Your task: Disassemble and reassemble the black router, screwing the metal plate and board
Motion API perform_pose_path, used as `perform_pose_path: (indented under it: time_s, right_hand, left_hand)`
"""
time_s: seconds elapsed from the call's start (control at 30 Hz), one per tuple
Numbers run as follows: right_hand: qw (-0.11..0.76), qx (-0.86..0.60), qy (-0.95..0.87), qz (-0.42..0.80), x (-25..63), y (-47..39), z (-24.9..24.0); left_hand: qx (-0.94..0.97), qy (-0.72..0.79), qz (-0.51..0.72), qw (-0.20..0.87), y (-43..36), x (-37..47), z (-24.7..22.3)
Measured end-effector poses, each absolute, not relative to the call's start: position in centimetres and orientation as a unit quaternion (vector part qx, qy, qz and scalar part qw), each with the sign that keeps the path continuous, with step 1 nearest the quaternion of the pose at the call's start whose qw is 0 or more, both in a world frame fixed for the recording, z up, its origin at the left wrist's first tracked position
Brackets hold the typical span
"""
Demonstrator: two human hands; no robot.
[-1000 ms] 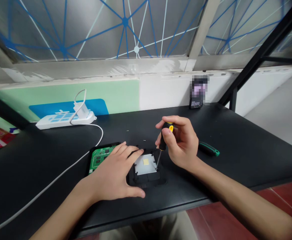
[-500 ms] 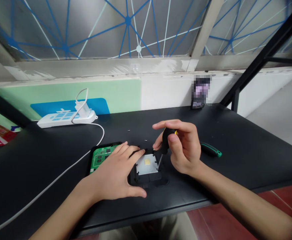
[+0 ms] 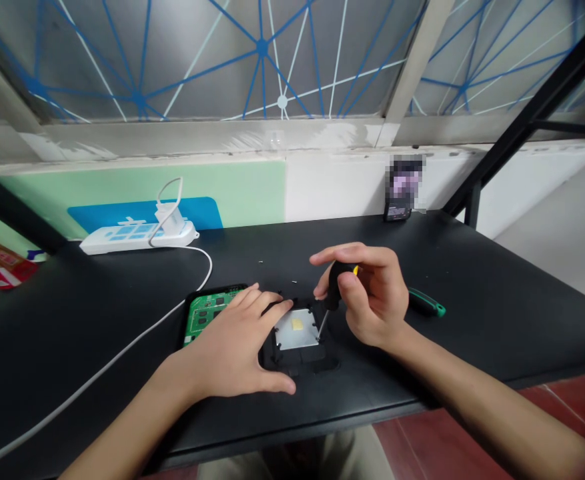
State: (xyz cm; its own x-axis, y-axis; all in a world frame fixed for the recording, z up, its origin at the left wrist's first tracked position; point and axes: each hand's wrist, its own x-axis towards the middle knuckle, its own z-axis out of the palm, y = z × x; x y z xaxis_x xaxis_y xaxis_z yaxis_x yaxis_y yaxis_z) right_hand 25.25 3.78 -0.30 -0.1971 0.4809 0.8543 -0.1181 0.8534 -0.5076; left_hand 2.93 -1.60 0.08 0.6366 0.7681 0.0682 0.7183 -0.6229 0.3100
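My right hand (image 3: pixel 372 293) is closed round the black and yellow handle of a screwdriver (image 3: pixel 337 285). Its thin shaft slants down, the tip at the lower right corner of a silver metal plate (image 3: pixel 292 339). A small yellow pad (image 3: pixel 297 325) sits on that plate, which lies in a black plastic housing (image 3: pixel 299 362). My left hand (image 3: pixel 237 343) rests flat with fingers spread over the housing's left side, thumb along its near edge. Partly under that hand, to the left, is a green circuit board (image 3: pixel 205 313) in a black shell.
Two small screws, one (image 3: pixel 294 281) nearer and one (image 3: pixel 261 262) farther, lie beyond the housing. A green and black tool (image 3: pixel 426 303) lies right of my right hand. Behind stand a white power strip (image 3: pixel 122 238) with a cable and a phone (image 3: pixel 400 190). A red packet (image 3: pixel 5 263) is far left.
The whole view has shifted slightly. The screwdriver tip stays at the same corner of the plate, and both hands keep nearly the same pose.
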Motion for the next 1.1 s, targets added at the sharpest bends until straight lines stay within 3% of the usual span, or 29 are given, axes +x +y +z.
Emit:
perform_pose_path:
  time_s: [0.4,0.67,1.1]
  right_hand:
    - [0.641,-0.119,-0.723,0.230,25.1,3.3,0.0]
    - [0.669,-0.159,-0.713,0.135,25.2,3.7,0.3]
    - [0.631,-0.140,-0.711,0.278,25.1,2.7,0.3]
  left_hand:
    - [0.895,0.412,0.107,0.135,-1.5,2.9,0.0]
    - [0.889,0.422,0.099,0.145,-1.5,3.0,-0.1]
    - [0.890,0.422,0.105,0.139,-1.5,2.8,-0.4]
